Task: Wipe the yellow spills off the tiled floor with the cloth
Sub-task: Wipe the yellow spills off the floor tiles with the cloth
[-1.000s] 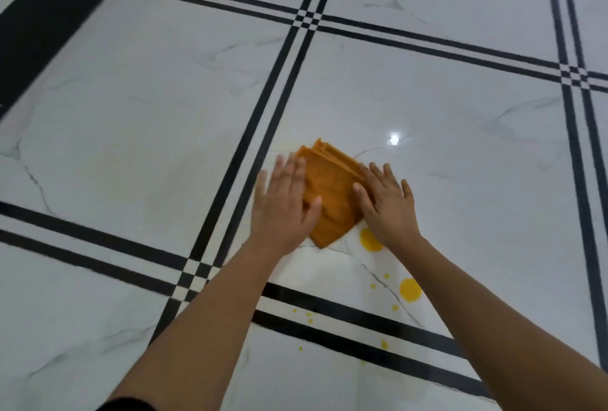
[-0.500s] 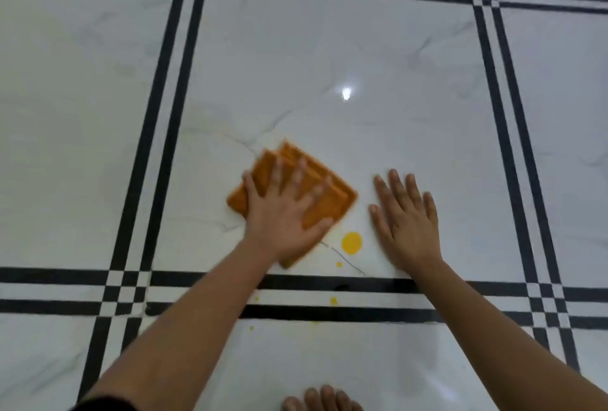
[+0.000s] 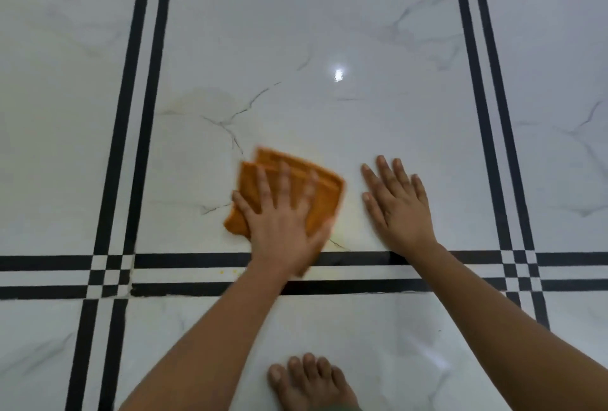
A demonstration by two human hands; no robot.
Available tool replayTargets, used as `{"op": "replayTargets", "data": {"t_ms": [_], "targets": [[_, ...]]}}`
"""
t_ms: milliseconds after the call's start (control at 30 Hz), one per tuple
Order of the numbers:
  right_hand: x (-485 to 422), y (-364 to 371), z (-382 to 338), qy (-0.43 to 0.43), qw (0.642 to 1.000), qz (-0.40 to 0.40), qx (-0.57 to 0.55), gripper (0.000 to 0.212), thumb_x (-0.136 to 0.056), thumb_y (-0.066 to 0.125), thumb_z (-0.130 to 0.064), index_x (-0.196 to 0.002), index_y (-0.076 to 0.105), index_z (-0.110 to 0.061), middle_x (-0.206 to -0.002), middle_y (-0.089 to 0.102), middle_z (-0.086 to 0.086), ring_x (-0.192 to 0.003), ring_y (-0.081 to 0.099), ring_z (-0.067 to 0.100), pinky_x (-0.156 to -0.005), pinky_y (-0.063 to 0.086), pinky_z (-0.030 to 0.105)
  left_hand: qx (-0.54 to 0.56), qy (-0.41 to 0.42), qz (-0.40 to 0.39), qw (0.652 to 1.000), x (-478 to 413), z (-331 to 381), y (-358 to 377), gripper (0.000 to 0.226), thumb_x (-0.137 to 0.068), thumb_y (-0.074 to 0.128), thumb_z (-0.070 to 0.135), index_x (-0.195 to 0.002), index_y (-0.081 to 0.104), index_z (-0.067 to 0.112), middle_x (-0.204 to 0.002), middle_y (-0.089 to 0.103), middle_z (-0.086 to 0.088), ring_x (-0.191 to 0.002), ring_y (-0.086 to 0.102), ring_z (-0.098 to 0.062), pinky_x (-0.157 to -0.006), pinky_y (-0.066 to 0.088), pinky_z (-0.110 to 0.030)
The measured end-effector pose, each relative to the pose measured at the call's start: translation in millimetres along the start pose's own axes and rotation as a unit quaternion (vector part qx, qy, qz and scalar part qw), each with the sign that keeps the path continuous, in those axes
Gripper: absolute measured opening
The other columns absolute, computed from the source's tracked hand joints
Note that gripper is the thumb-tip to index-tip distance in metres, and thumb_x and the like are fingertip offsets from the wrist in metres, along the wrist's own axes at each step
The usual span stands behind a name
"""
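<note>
Our left hand (image 3: 283, 229) lies flat with fingers spread on the folded orange cloth (image 3: 324, 195), pressing it against the glossy white marble-look tiled floor (image 3: 296, 32) just below the middle of the frame; both hand and cloth are blurred. Our right hand (image 3: 399, 209) rests palm-down, fingers open, on bare tile just to the right of the cloth, apart from it and holding nothing. Between cloth and right hand we see a faint yellowish smear (image 3: 348, 223) on the tile. A few tiny yellow specks (image 3: 228, 271) sit on the white strip between the two black horizontal bands (image 3: 197, 260) left of our left wrist. A bare foot (image 3: 309, 381) shows at the bottom centre. A bright light reflection (image 3: 338, 74) glints above the right hand.
</note>
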State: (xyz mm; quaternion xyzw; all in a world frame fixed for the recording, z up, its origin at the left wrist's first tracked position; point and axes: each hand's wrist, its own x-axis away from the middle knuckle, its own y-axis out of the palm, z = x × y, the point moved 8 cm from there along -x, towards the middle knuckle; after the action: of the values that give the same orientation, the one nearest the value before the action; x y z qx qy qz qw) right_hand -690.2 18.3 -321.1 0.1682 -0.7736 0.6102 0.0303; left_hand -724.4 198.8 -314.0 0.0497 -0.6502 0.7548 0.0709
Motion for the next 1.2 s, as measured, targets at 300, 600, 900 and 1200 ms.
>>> {"op": "replayTargets", "data": {"t_ms": [300,600,900,1200], "targets": [[4,2,-2,0.006,1.0,0.003,0.006,0.06,-0.089,0.002,-0.054,-0.146,0.0,-0.035,-0.155,-0.008,-0.009,-0.14,-0.017,0.009,-0.114,-0.009,0.036,-0.002,-0.093,0.017,0.996,-7,-28,-3,0.077,-0.077,0.015,0.077,-0.145,0.004,0.043,-0.157,0.001,-0.006,-0.141,-0.004,-0.04,-0.099,-0.002,-0.073],[27,16,-32,0.015,1.0,-0.009,-0.006,0.065,-0.087,0.002,-0.056,-0.147,-0.001,-0.031,-0.152,-0.014,-0.01,-0.14,-0.019,0.013,-0.114,-0.011,0.04,-0.018,-0.076,0.021,0.997,27,-57,-2,0.076,-0.078,0.022,0.076,-0.145,0.01,0.043,-0.157,0.007,-0.006,-0.141,0.0,-0.038,-0.099,0.0,-0.073],[44,32,-91,-0.034,0.999,-0.012,-0.04,0.06,-0.09,0.009,-0.053,-0.147,0.011,-0.033,-0.154,-0.003,-0.008,-0.141,-0.012,0.013,-0.115,-0.006,0.042,0.029,-0.218,0.021,0.975,75,-124,-2,0.078,-0.076,0.016,0.078,-0.144,-0.002,0.045,-0.157,-0.004,-0.003,-0.142,-0.007,-0.035,-0.101,0.003,-0.074],[37,39,-115,-0.071,0.997,-0.029,-0.004,0.06,-0.09,0.004,-0.054,-0.146,0.002,-0.035,-0.151,-0.011,-0.01,-0.139,-0.019,0.011,-0.112,-0.014,0.037,-0.009,-0.121,-0.003,0.993,61,-124,-2,0.076,-0.075,0.009,0.079,-0.142,-0.01,0.048,-0.157,-0.007,-0.002,-0.142,-0.011,-0.032,-0.103,0.002,-0.072]]}}
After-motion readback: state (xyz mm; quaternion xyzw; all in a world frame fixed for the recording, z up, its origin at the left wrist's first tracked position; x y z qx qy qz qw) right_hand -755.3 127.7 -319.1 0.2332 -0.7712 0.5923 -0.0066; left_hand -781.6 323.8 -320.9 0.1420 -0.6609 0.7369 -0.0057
